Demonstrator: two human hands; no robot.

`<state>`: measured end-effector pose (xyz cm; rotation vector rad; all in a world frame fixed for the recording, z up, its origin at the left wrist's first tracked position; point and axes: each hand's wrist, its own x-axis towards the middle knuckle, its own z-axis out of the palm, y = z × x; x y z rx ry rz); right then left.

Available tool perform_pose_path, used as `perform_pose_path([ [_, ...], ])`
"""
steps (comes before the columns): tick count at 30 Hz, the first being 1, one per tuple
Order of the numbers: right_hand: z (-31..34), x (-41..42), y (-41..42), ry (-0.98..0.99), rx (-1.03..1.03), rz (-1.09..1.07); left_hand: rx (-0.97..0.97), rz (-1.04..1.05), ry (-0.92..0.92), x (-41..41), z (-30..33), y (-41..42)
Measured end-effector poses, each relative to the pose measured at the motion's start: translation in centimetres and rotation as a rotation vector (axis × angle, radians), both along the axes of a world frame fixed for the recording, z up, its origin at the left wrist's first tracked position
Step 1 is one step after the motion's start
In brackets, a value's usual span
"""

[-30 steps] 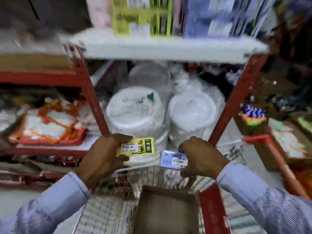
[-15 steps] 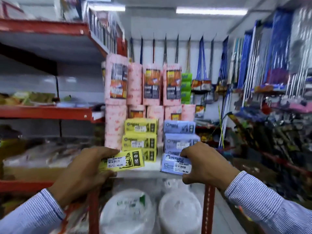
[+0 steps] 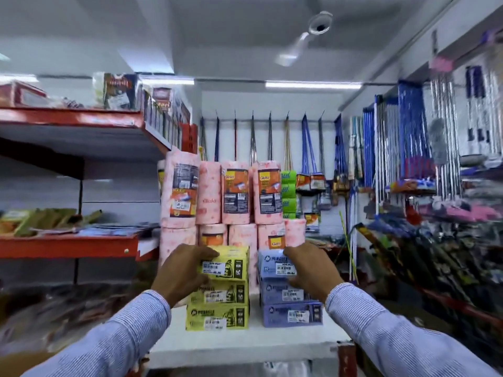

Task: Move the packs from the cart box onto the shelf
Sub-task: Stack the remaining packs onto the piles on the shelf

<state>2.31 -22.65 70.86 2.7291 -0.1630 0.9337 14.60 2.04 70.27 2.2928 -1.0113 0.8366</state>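
1. Gripping a yellow pack (image 3: 227, 263) in the left hand (image 3: 181, 273), fingers curled over its top and left end, and resting it on top of the yellow stack (image 3: 217, 303) on the white shelf (image 3: 245, 346).
2. Clasping a blue pack (image 3: 275, 265) in the right hand (image 3: 313, 270), fingers wrapping its top and right end, and seating it on top of the blue stack (image 3: 291, 306), just beside the yellow one.
3. Showing two yellow packs and two blue packs lying under the held ones, labels facing forward.
4. Standing close behind both stacks: pink rolls (image 3: 236, 197) in two tiers, with green packs (image 3: 288, 193) at their right.
5. Hanging along the back wall and right side: brooms and mops (image 3: 381, 148), somewhat blurred.
6. Reaching in from the bottom corners: two striped blue sleeves (image 3: 117, 341).
7. Flanking at left: red shelves (image 3: 68, 244) holding blurred goods.
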Motion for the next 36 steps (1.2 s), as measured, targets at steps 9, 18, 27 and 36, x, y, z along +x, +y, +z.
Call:
perform_pose_path([
  [9, -0.9, 2.0, -0.9, 0.002, 0.066, -0.039, 0.005, 0.015, 0.078, 2.6, -0.8, -1.4],
  [18, -2.8, 4.9, 4.8, -0.157, 0.079, 0.237, -0.028, -0.070, 0.174, 3.2, -1.4, -1.3],
  [27, -3.9, 7.6, 8.1, -0.069, 0.048, 0.293, -0.075, -0.067, 0.129, 3.6, -2.7, 0.3],
  [36, -4.2, 8.1, 7.9, -0.094, 0.071, 0.281, -0.137, -0.135, 0.165, 4.4, -2.9, 0.4],
])
